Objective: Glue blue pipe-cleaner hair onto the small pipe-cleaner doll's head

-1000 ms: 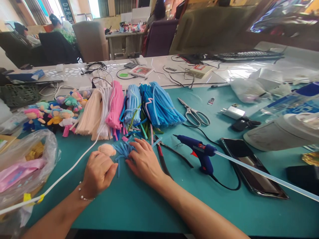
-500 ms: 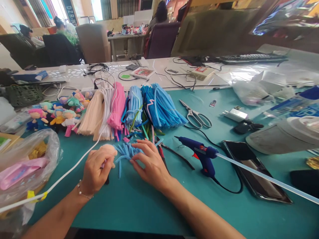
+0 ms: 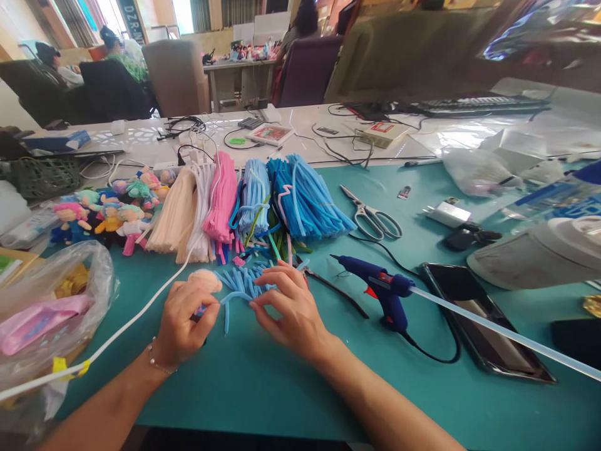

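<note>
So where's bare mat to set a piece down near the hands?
Bare teal mat lies in front of the left hand and right hand, between the forearms. Crowded: short blue pieces and pipe-cleaner bundles beyond; glue gun to the right.

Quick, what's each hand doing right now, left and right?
Left hand: closed, pinching something small beside the peach doll head; what it grips cannot be told.
Right hand: open, fingers on the short blue pipe cleaner pieces.

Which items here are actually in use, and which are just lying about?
In use:
- left hand on the doll head
- right hand on the cut blue stems

Lying about:
- glue gun
- scissors
- pliers
- phone
- finished dolls
- stem bundles
- plastic bag
</note>
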The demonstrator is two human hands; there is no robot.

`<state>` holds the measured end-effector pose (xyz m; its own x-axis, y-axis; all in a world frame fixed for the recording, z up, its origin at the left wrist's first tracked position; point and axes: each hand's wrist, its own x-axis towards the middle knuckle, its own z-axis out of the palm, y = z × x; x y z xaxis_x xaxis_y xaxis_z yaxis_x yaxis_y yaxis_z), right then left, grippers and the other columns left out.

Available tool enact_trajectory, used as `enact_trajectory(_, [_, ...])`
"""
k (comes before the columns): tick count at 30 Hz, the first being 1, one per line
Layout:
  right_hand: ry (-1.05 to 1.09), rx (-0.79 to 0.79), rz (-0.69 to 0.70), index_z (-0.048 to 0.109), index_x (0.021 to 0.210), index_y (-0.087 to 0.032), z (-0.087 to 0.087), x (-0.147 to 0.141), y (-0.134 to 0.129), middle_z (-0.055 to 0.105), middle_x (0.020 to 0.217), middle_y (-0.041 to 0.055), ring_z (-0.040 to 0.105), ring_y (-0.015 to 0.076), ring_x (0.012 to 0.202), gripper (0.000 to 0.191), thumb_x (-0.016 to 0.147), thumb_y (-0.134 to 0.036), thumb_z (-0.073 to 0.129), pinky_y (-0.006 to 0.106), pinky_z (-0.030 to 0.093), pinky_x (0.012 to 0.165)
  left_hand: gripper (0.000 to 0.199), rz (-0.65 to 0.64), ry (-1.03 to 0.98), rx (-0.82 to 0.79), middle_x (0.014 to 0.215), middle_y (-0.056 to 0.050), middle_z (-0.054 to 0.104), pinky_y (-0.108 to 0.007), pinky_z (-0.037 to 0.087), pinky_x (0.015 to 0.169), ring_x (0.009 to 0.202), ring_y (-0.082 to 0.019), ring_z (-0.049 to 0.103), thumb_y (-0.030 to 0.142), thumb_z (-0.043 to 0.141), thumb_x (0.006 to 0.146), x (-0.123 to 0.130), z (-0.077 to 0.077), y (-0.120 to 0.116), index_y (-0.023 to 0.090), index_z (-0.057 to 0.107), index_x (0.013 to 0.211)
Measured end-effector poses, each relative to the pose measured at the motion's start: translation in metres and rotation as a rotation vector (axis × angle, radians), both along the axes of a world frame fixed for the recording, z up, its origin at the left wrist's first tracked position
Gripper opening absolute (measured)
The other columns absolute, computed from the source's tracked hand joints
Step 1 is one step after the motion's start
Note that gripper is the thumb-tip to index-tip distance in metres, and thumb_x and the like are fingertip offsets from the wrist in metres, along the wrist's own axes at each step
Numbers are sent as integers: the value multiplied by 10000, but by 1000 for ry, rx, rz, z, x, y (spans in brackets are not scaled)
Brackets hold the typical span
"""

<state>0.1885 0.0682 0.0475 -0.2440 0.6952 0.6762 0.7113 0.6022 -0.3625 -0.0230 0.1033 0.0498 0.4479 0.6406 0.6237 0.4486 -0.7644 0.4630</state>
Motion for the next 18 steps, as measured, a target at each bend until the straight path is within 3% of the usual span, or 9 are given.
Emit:
enact_trajectory(7, [-176,-263,58,610,718,-198,6,10,1,611,892,74,505,208,830,129,837,-152,587,354,443,759,285,35,-55,-37,684,-8,689,-329,427,706,711,-171,647,147,438,896,-3,1,2,211,574,654])
enact_trajectory(13, [-268,-324,47,598,671,-195,10,13,1,586,836,51,482,197,787,93,722,-121,619,366,400,789,329,44,-50,-47,645,-5,672,-329,425,696,681,-168,636,129,389,896,-3,1,2,213,575,638])
enact_trajectory(18, [-252,-326,113,625,777,-192,10,6,-2,585,836,57,492,209,802,35,752,-168,617,384,412,805,312,58,-55,-69,637,-7,675,-337,431,708,691,-176,638,138,372,904,-3,-1,1,214,576,682])
